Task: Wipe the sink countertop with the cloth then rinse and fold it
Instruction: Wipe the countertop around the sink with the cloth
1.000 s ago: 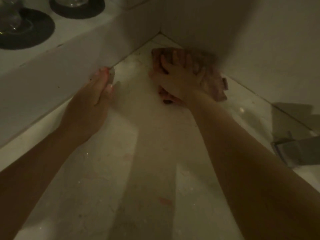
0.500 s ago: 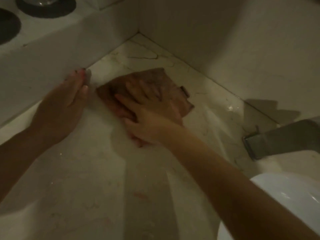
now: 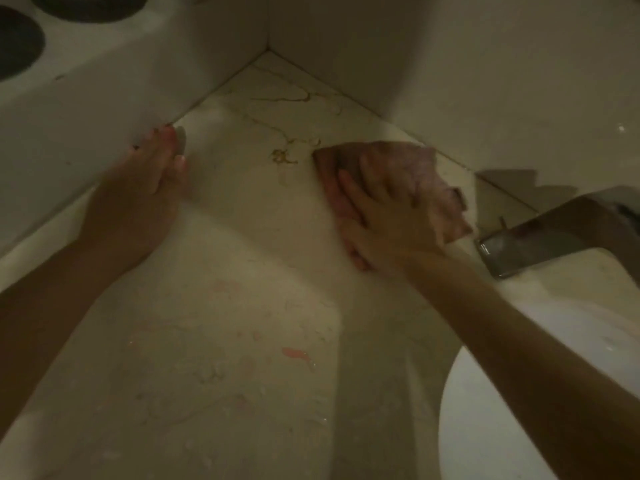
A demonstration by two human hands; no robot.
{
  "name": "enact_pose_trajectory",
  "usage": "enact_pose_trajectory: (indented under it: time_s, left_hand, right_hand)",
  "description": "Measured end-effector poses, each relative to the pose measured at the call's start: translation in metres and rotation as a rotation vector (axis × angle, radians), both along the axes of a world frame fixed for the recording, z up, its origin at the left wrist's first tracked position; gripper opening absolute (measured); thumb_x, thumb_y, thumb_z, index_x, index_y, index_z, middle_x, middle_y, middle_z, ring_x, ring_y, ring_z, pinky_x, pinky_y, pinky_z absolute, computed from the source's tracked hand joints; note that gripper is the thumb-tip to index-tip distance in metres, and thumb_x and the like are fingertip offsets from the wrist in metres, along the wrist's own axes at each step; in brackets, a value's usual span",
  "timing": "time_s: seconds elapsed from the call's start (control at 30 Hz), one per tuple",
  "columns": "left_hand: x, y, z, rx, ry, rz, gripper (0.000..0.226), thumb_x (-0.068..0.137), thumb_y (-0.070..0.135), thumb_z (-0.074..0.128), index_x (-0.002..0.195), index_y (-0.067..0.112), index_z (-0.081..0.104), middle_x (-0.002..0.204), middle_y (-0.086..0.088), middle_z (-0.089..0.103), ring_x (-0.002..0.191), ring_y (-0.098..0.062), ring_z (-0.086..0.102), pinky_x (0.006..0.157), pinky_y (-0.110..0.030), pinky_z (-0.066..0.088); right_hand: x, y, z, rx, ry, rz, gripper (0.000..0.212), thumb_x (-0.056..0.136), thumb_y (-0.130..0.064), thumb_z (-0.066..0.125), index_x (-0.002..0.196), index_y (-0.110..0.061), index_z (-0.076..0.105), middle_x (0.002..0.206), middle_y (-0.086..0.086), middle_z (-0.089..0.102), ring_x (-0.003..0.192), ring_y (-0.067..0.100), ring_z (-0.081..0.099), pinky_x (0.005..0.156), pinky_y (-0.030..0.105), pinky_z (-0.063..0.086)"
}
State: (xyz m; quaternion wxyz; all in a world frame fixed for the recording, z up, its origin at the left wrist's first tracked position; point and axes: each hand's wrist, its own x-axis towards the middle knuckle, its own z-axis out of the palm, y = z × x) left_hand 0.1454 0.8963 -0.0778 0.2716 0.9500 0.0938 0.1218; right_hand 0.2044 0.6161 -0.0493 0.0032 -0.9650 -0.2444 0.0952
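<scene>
Marble worktop (image 3: 242, 289), dimly lit: a rumpled pinkish-brown cloth (image 3: 408, 161) lay at its back edge beside the faucet (image 3: 554, 233). The right hand (image 3: 384, 220) pressed it, fingers spread straight; the left hand (image 3: 138, 199) rested flat, fingers together, at the left edge.

We get dim, yellowish light here. Two pale walls (image 3: 485, 64) meet in corner (image 3: 267, 50) ahead of us. Raised white ledge (image 3: 114, 74) on our left, two dark round mats (image 3: 17, 39) on top. Metal tap (image 3: 554, 233) juts in at right, jagged shadow (image 3: 509, 181) thrown on wall behind it.
</scene>
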Motion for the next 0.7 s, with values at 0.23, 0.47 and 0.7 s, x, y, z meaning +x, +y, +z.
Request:
enact_pose_trajectory:
  time_s: [0.23,0.47,0.7]
  left_hand:
    - [0.0,0.002,-0.004,0.059,0.042,-0.003,0.063,0.091,0.042,0.02,0.135,-0.001,0.036,0.141,-0.03,0.039,0.129,-0.043,0.038,0.109,-0.056,0.028]
    - [-0.003,0.007,-0.003,0.16,0.064,-0.048,0.062,0.092,0.035,0.022,0.135,-0.008,0.035,0.141,-0.033,0.037,0.131,-0.043,0.036,0.111,-0.051,0.026]
    - [-0.006,0.002,0.003,0.108,0.086,-0.022,0.059,0.094,0.033,0.023,0.143,0.001,0.025,0.153,-0.018,0.023,0.143,-0.026,0.02,0.115,-0.032,0.008]
  right_hand:
    - [-0.099,0.029,-0.013,0.173,-0.026,0.295,0.063,0.083,-0.051,0.028,0.143,-0.032,0.031,0.156,0.004,0.023,0.144,0.03,0.007,0.107,0.067,0.001]
    - [-0.018,-0.015,0.0,0.069,-0.082,0.131,0.07,0.079,-0.057,0.02,0.147,-0.038,0.014,0.158,0.001,0.019,0.145,0.025,0.013,0.117,0.05,0.01]
    - [0.034,-0.043,0.002,0.073,0.071,-0.374,0.085,0.07,-0.059,0.026,0.148,-0.036,0.0,0.159,0.001,-0.01,0.146,0.019,-0.01,0.116,0.046,-0.008]
